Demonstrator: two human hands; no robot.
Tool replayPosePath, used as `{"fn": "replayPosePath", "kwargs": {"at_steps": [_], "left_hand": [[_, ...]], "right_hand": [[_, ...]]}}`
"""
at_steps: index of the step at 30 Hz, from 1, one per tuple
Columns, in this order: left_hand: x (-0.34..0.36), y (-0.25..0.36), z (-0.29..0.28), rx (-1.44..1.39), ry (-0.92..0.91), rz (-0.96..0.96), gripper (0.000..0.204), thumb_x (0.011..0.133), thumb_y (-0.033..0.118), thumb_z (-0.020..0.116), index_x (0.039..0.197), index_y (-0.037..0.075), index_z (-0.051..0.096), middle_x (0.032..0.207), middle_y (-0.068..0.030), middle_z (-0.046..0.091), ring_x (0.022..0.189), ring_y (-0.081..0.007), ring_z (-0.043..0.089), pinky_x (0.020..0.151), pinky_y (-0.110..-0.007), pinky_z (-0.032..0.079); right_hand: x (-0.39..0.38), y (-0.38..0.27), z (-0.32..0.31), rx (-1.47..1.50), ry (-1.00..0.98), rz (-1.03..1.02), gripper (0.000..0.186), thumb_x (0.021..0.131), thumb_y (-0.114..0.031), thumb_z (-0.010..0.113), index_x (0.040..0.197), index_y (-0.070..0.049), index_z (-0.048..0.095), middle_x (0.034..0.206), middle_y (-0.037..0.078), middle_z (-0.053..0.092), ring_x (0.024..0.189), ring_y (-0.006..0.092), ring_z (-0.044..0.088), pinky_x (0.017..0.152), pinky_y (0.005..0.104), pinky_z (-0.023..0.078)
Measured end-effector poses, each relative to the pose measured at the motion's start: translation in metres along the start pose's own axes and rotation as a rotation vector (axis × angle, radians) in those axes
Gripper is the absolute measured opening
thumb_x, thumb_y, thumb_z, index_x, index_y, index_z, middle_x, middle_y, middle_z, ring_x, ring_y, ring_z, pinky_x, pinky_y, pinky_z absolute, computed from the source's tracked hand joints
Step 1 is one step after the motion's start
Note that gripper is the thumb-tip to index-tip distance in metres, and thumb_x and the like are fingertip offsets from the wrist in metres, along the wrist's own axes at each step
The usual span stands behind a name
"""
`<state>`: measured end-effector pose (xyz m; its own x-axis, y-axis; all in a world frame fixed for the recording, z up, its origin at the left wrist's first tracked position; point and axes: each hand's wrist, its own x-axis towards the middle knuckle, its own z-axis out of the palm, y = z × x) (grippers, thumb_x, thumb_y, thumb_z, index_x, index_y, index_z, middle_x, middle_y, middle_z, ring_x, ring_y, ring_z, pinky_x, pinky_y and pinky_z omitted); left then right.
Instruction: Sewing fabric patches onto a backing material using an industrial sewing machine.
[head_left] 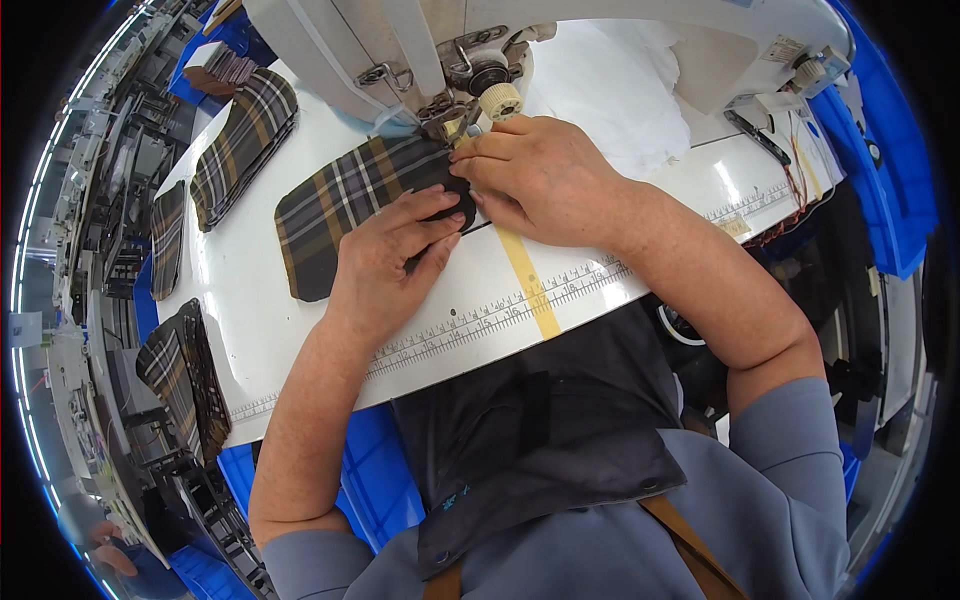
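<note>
Dark plaid panel (pixel 335 210) at sewing machine head (pixel 400 50), stitching likely partway; left grip (pixel 385 265), right grip (pixel 550 180) fingertips on it, pinch: cannot tell; plaid stack (pixel 240 145) perhaps pending

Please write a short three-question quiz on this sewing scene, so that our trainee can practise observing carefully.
1. Which hand is nearer the needle area of the sewing machine?
2. True or false: the left hand is touching the plaid fabric piece.
3. Fill in the colour: the tape strip crossing the ruler scale is ____.

Key: 1. the right hand; 2. true; 3. yellow.
</note>
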<state>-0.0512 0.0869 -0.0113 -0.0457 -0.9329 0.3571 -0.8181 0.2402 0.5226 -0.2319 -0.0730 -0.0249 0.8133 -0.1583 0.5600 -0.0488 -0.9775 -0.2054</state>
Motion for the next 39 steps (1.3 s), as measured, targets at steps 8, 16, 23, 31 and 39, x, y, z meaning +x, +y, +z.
{"fn": "replayPosePath", "kwargs": {"at_steps": [8,16,23,31,39], "left_hand": [[0.023,-0.028,-0.003,0.025,0.06,0.002,0.02,0.088,0.001,0.075,0.107,0.002,0.08,0.122,-0.0126,0.076,0.114,-0.0259,0.073,0.097,-0.034,0.058],[0.037,-0.036,0.001,0.113,0.116,-0.091,0.024,0.09,0.012,0.073,0.111,0.005,0.08,0.122,-0.0089,0.075,0.1,-0.028,0.074,0.089,-0.036,0.059],[0.033,-0.04,0.003,0.659,-0.04,-0.204,0.088,0.089,0.071,0.063,0.151,0.009,0.055,0.16,-0.0182,0.046,0.154,-0.0334,0.034,0.122,-0.068,0.023],[0.0,-0.019,-0.012,0.567,-0.218,-0.324,0.126,0.076,0.084,0.067,0.164,0.004,0.025,0.171,-0.0245,0.021,0.16,-0.0411,0.013,0.121,-0.074,0.01],[-0.106,0.055,-0.058,0.388,-0.533,-0.146,0.087,0.088,0.022,0.074,0.162,0.007,0.031,0.168,-0.0193,0.028,0.158,-0.038,0.023,0.124,-0.064,0.022]], "right_hand": [[0.002,-0.001,0.003,-0.046,0.051,-0.036,0.025,0.084,-0.019,0.071,0.104,-0.006,0.077,0.101,0.003,0.07,0.096,0.0218,0.064,0.077,0.037,0.058],[0.002,-0.005,-0.002,-0.09,-0.005,0.037,0.027,0.088,-0.025,0.071,0.106,-0.005,0.076,0.109,0.005,0.067,0.1,0.0236,0.062,0.08,0.0378,0.056],[0.006,-0.006,-0.003,-0.033,0.03,-0.002,0.025,0.086,-0.021,0.072,0.105,-0.004,0.075,0.109,0.007,0.067,0.103,0.0253,0.064,0.082,0.0396,0.056],[0.001,-0.012,-0.011,-0.025,-0.012,-0.001,0.021,0.087,-0.015,0.072,0.104,-0.003,0.074,0.11,0.009,0.068,0.102,0.0275,0.065,0.085,0.0406,0.055],[0.001,-0.01,-0.007,-0.011,-0.019,0.008,0.02,0.088,-0.014,0.073,0.104,-0.003,0.075,0.111,0.009,0.069,0.102,0.0279,0.065,0.086,0.0409,0.055]]}}
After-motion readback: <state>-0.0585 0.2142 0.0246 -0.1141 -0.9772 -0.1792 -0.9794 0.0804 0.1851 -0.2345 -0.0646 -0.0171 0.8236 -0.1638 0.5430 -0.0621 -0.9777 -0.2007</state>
